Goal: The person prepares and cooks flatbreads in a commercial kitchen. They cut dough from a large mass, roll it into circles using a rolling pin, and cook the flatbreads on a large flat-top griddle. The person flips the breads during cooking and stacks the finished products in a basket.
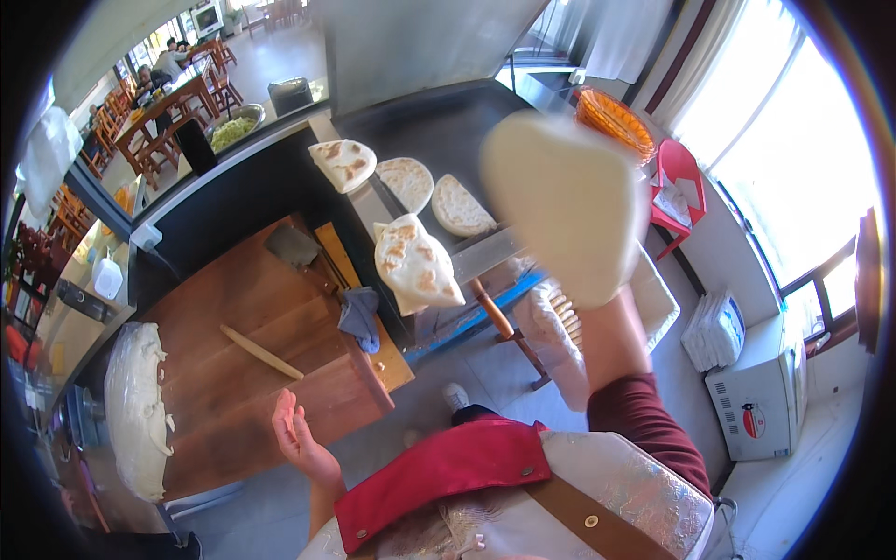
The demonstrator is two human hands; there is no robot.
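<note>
A thin raw dough sheet (567,203), blurred by motion, hangs over my right hand above the griddle's right side. The dough hides that hand; only my right forearm (619,343) shows below it. My left hand (301,437) is raised at the near edge of the wooden worktop (231,399), palm turned inward, holding nothing. On the dark griddle (434,126) lie a round flatbread (406,183) and a folded one (460,206). A browned folded flatbread (343,164) and a larger browned flatbread (416,262) rest along its metal rim.
A rolling pin (260,352), a scraper (292,245) and a blue cloth (359,318) lie on the worktop. Dough under plastic (136,413) sits at left. A lined basket (560,336) holds several dough pieces below the griddle. Beyond stands a red chair (675,196).
</note>
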